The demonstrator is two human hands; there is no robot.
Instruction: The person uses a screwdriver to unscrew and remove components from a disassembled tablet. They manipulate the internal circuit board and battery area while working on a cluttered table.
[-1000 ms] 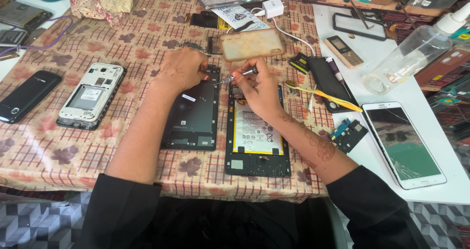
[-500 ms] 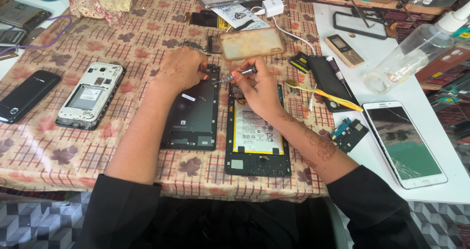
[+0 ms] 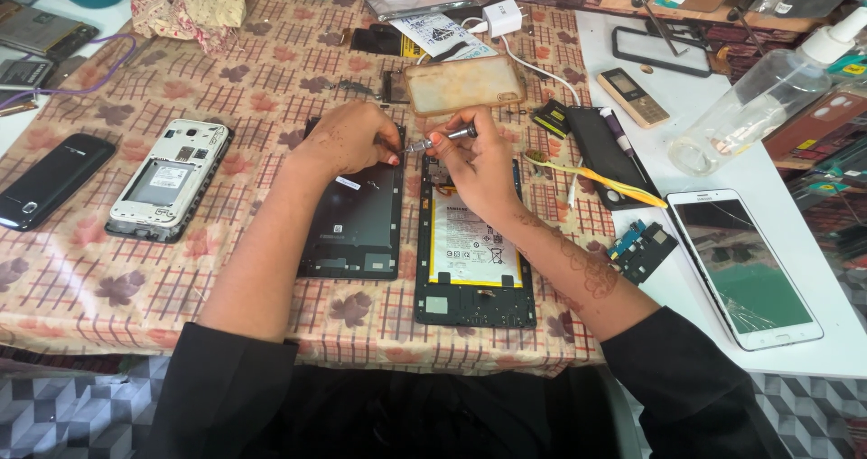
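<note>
Right hand point(image 3: 479, 166) pinched a slim metal screwdriver point(image 3: 441, 139), tip pointing toward the left hand point(image 3: 350, 139). Left hand curled, fingertips pressing the matte black back cover point(image 3: 357, 224). Opened tablet point(image 3: 471, 260), glossy white battery exposed, lay directly beneath the right hand.

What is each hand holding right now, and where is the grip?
The right hand holds a small screwdriver, its grip on the handle. The left hand rests on the black back cover, holding nothing that I can see.

A checked tablecloth point(image 3: 108, 287) with brown leaf prints covers the worktable. Beside it stands a white table point(image 3: 795, 351). Grey geometric-patterned floor point(image 3: 63, 414) shows below, in even daylight.
</note>
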